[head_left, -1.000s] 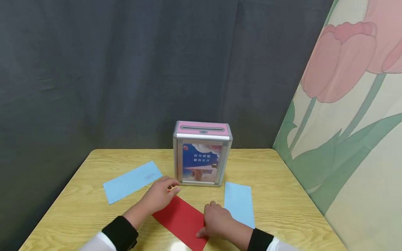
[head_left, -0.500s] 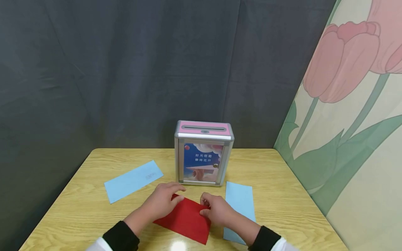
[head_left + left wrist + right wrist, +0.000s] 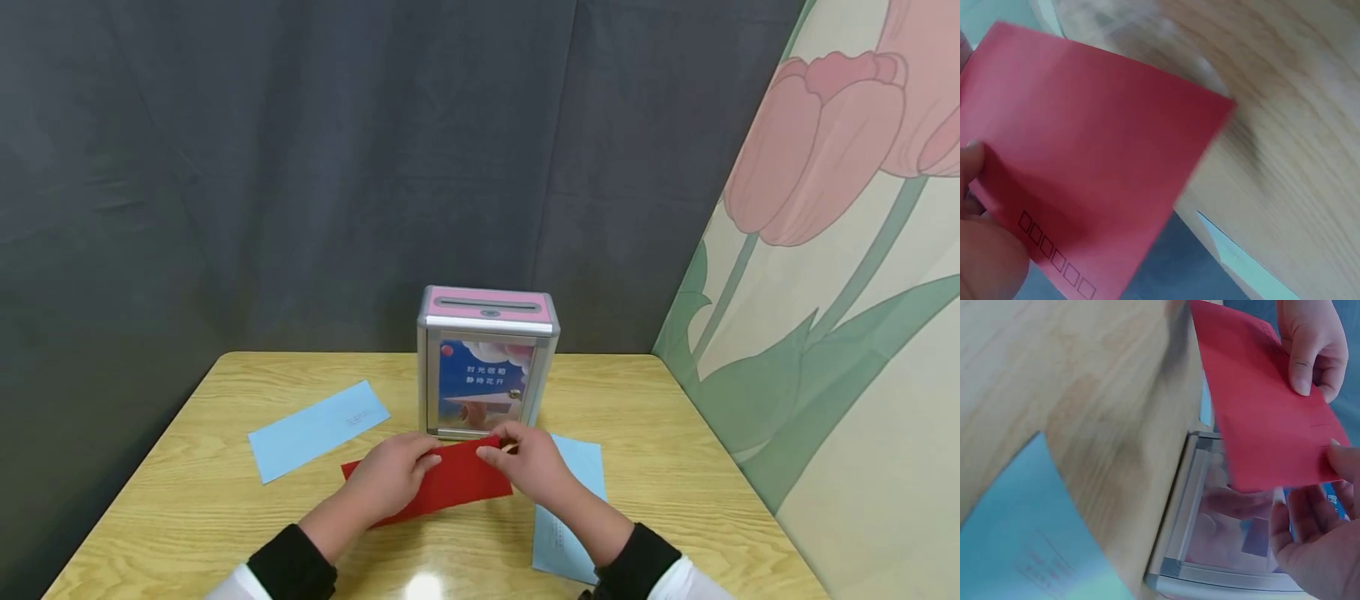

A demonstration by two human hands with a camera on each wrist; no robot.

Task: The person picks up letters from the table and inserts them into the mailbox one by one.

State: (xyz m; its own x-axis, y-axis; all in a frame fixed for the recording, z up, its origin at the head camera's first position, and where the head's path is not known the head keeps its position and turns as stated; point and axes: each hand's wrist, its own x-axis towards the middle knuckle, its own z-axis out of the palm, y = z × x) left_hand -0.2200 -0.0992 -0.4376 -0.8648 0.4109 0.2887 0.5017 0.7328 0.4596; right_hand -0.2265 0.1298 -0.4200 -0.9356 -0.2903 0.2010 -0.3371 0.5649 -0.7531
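Charcoal cloth first: that broad curtain (image 3: pixel 337 183) fills twelve o'clock as the person looks out, and round at two comes a cream wall painted with pink tulips (image 3: pixel 832 275). Below them spreads the pale wood-grain counter (image 3: pixel 187 500), its middle now the centre of our dial.

Just past noon stands an upright silver-framed box with a pink top (image 3: pixel 487 358), its clear-looking front backed by a printed blue picture. That picture blocks the view inside, so whether it contains anything, I can't tell!

Two rectangular light-blue paper envelopes lie flat: one at ten o'clock (image 3: pixel 318 431), another near four (image 3: pixel 555 546). Contents? Not shown for either.

And here's the action, dead centre: a rectangular red paper envelope (image 3: pixel 468 479), tilted up in front of the box, its right end raised. Whether its lower left corner touches the counter is unclear, and so is anything within it.

Both hands are on it! The left hand (image 3: pixel 390 479), towards nine, pinches it thumb-in-front; the right hand (image 3: pixel 536 467), towards two, grips the upper corner likewise. Good handling here, I'd judge, means light, even pressure, both ends level and the paper taut; thin stock could crease or bow if one side pulls harder.

Smaller yet: the long slot (image 3: pixel 487 305) on the box top, then the round lock (image 3: pixel 514 394) on the door's right.
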